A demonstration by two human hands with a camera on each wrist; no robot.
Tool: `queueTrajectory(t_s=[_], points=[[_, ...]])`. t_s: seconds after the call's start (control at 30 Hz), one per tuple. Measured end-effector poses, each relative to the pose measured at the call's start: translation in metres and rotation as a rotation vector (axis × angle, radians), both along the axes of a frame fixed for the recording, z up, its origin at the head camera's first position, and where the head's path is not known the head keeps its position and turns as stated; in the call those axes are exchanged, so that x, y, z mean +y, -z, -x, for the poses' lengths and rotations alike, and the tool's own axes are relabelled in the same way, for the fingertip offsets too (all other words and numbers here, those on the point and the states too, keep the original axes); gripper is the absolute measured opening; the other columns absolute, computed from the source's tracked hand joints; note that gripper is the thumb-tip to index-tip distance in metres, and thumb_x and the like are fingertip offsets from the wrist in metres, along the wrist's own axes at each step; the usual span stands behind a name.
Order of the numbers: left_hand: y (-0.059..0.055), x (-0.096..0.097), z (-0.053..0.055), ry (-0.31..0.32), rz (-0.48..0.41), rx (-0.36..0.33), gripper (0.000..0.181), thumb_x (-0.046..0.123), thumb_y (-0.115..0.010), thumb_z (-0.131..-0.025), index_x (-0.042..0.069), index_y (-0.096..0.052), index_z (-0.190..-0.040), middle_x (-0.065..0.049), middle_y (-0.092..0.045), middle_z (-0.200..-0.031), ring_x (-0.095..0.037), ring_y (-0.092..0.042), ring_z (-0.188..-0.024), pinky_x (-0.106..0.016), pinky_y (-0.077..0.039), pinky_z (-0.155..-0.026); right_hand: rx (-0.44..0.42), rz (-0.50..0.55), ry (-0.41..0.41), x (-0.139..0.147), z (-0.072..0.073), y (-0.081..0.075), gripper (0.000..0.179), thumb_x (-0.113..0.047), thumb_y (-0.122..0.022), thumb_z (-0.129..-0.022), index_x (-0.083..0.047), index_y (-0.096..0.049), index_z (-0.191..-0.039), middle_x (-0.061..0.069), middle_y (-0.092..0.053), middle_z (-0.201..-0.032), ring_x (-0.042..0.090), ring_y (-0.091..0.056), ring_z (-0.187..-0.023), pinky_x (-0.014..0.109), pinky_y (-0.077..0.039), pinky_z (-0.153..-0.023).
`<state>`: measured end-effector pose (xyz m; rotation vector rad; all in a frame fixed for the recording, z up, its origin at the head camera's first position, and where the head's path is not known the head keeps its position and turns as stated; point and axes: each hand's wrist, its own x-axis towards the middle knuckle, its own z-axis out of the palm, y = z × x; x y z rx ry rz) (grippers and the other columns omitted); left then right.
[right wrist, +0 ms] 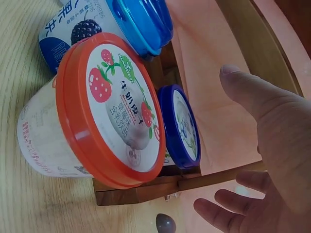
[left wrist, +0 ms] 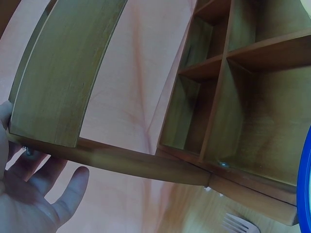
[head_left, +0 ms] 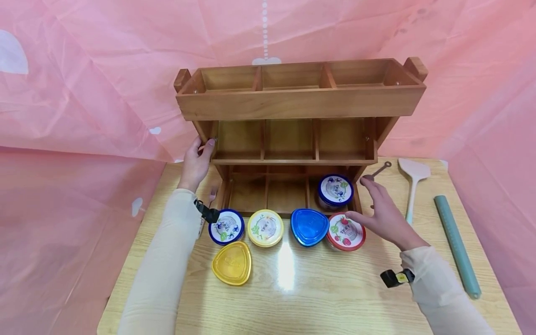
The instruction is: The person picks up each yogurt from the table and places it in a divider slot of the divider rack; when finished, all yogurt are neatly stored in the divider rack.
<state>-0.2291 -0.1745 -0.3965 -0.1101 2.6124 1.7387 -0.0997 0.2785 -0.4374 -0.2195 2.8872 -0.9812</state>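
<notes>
A three-tier wooden rack (head_left: 268, 104) with divided compartments stands at the back of the table. My left hand (head_left: 197, 163) grips its left side by the middle shelf; in the left wrist view, the fingers (left wrist: 51, 170) partly pass behind the wood. My right hand (head_left: 387, 216) holds nothing, with thumb and fingers spread. It hovers right of a blue-lidded tub (head_left: 335, 190) standing in the bottom shelf's right compartment. Its thumb overlaps the edge of a red-lidded tub (head_left: 346, 232) with strawberries on the lid, which stands in front of the rack.
In front of the rack are another blue-lidded tub (head_left: 226, 227), a cream-lidded tub (head_left: 265, 228), a clear-blue-lidded cup (head_left: 309, 227) and a yellow-lidded cup (head_left: 232, 263). A fork (head_left: 212, 194) lies left; a spatula (head_left: 414, 174), a small brown spoon (head_left: 381, 168) and a green rod (head_left: 457, 246) lie right.
</notes>
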Motion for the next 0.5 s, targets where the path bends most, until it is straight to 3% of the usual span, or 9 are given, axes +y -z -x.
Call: queueTrajectory(t_s=[0.2,0.5], points=[[0.001,0.000,0.000,0.003,0.004,-0.001,0.061,0.057,-0.044,-0.099,0.030,-0.036,-0.152,-0.004,-0.041,-0.155,-0.030,-0.043,-0.140,-0.050,-0.039,-0.113,0.007,0.048,0.029,0.004,-0.019,0.003,0.103,-0.040,-0.077,-0.085,-0.006,-0.013,-0.158,0.033,-0.025,-0.152,0.051,-0.034,-0.131,0.066,-0.048,-0.092],[-0.001,0.000,-0.001,-0.004,0.004,-0.007,0.061,0.059,-0.044,-0.098,0.033,-0.034,-0.153,-0.002,-0.041,-0.156,-0.030,-0.043,-0.140,-0.050,-0.039,-0.113,-0.033,0.133,0.084,0.005,-0.045,0.026,0.101,-0.035,-0.075,-0.087,-0.002,-0.010,-0.157,0.033,-0.023,-0.153,0.054,-0.037,-0.129,0.066,-0.048,-0.093]])
